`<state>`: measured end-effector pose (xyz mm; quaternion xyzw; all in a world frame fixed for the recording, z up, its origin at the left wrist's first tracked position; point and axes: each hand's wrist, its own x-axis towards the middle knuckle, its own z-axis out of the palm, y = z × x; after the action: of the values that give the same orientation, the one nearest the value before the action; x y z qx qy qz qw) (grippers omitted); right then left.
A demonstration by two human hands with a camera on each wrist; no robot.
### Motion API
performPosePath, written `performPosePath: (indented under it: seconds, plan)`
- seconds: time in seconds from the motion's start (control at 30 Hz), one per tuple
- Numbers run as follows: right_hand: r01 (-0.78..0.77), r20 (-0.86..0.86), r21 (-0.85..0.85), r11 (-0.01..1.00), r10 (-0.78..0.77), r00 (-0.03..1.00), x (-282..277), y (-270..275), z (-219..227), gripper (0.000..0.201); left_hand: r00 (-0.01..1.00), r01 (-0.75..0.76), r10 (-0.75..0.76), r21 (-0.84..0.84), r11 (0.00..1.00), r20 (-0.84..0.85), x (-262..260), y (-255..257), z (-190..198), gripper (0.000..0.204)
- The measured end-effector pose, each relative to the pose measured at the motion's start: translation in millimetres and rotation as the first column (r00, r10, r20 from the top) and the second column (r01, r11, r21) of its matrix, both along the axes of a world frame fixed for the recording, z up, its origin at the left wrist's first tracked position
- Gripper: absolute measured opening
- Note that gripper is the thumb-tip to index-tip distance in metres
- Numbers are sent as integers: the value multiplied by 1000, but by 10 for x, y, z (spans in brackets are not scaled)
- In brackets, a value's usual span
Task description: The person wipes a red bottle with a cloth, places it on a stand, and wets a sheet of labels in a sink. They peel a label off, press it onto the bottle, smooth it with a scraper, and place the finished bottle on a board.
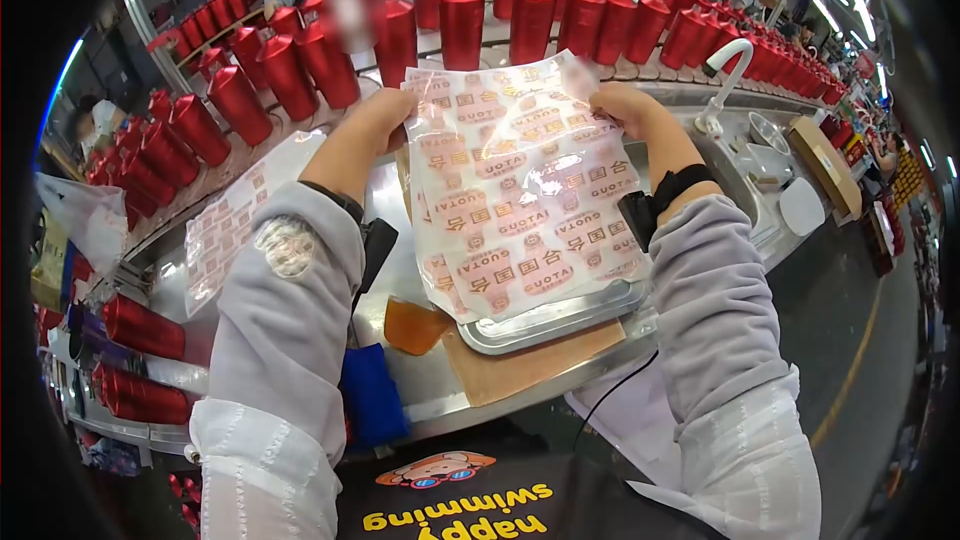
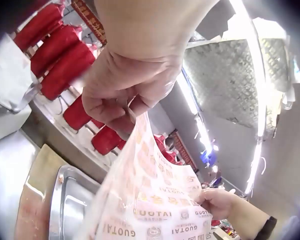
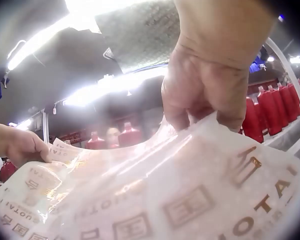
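Both hands hold up a translucent printed sheet (image 1: 525, 190) with red and gold lettering, stretched between them. The left hand (image 1: 388, 115) pinches its upper left corner; in the left wrist view, the left hand's fingers (image 2: 102, 107) gather the film into a fold. At the upper right corner, the right hand (image 1: 622, 108) pinches the sheet, and the right wrist view shows its fingertips (image 3: 177, 117) on the film's edge. Below the sheet's lower end lies a metal tray (image 1: 550, 325) on a brown board (image 1: 530, 365). An amber scraper-like piece (image 1: 415, 327) lies left of the tray.
Several red bottles (image 1: 461, 25) line a curved conveyor behind the hands. Another printed sheet (image 1: 245, 215) lies on the left. A white faucet (image 1: 715, 90) stands over a sink at right. A blue cloth (image 1: 372, 395) hangs at the front edge. People stand beyond the bottles.
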<state>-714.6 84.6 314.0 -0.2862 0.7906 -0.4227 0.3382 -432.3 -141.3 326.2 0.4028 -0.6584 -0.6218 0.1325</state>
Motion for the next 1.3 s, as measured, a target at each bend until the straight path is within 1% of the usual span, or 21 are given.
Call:
performPosePath:
  seconds: [0.03,0.13,0.17,0.27,0.37,0.47,0.5,0.57,0.67,0.7,0.73,0.8,0.93,0.97,1.0,1.03,1.07,1.13,1.23,1.27,1.3]
  plan:
    - [-67,18,-54,996,68,997,-56,11,-135,19,999,6,-6,2,1000,34,-57,-106,-165,12]
    - [-14,131,49,999,7,991,214,77,-33,26,995,-13,19,-68,998,95,-40,34,-213,10]
    - [-146,122,136,980,129,984,175,65,-47,39,994,49,-41,-84,995,97,-56,-40,-284,8]
    - [-222,147,243,944,191,971,124,152,-135,55,985,67,-45,-127,990,169,-157,-124,-471,10]
    - [-162,7,382,910,173,985,173,220,-252,73,990,44,-37,-51,998,133,-141,-33,-540,19]
    - [-184,-82,343,921,225,971,339,409,-215,82,959,89,-83,-8,996,271,-72,51,-494,31]
    - [-194,-67,342,920,229,971,365,482,-191,80,930,147,-143,12,989,338,-47,66,-438,40]
    - [-216,-32,341,915,241,970,383,658,-200,75,907,198,-225,112,974,354,16,7,-484,44]
    - [-166,-80,435,885,222,972,440,894,-336,75,865,243,-315,224,944,390,85,36,-562,52]
    - [-211,-54,447,869,262,964,540,962,-282,60,846,276,-359,253,927,394,122,85,-545,52]
    - [-230,-54,443,867,281,958,590,1045,-286,55,827,309,-401,277,910,393,167,139,-497,53]
    - [-267,-63,430,862,323,944,641,1188,-340,47,802,336,-399,216,917,444,229,310,-438,53]
    - [-185,-31,364,913,210,977,826,1274,-576,33,812,316,-369,192,929,452,354,509,-467,52]
    - [-155,-120,387,909,216,969,899,1266,-533,30,818,307,-348,164,937,457,369,616,-414,51]
    - [-126,-127,345,930,179,976,930,1279,-534,30,825,299,-327,134,945,461,392,675,-378,50]
    - [-97,-132,303,948,143,981,956,1294,-540,30,835,281,-311,134,950,454,385,623,-481,48]
    - [-68,-135,263,962,106,985,979,1313,-550,30,855,287,-334,174,942,396,415,622,-516,48]
    - [-39,-239,315,948,119,964,982,1278,-603,33,889,304,-368,249,919,274,470,609,-562,48]
    - [77,-391,363,928,77,917,1185,1201,-498,36,839,391,-425,167,905,339,450,648,-542,52]
    - [128,-443,368,921,53,895,1283,1174,-434,37,803,419,-407,74,905,436,470,707,-458,54]
    - [125,-656,306,944,114,746,1344,1157,-395,35,764,449,-373,-20,893,526,474,772,-281,56]
